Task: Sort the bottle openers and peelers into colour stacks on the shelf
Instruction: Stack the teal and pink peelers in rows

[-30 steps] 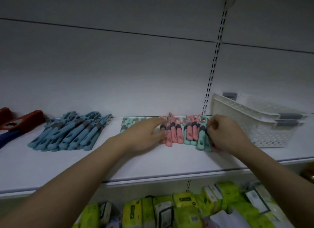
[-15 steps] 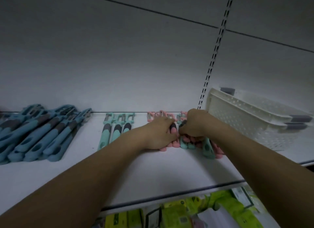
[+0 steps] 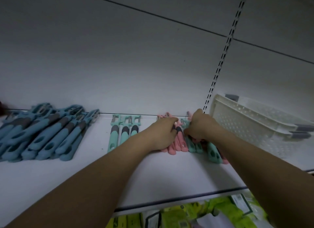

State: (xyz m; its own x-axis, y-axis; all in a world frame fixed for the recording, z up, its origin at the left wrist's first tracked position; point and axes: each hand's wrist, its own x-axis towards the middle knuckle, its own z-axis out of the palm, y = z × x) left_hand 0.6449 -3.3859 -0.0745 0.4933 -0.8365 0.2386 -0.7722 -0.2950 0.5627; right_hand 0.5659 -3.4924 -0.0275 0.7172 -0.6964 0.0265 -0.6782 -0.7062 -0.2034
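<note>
blue peelers [image 3: 45, 136]; mint peelers [image 3: 124, 131]; pink peelers [image 3: 178, 145]; cream perforated basket [image 3: 251, 124]; white shelf [image 3: 85, 176].

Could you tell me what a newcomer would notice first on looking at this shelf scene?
Two bare forearms reach in, the left hand and right hand meeting over a mixed cluster of pink and mint-green plastic peelers at centre right of the white shelf. At far left lies a large pile of blue grey-gripped peelers, with three mint-green peelers in a neat row between. A cream perforated plastic basket stands at right.
</note>
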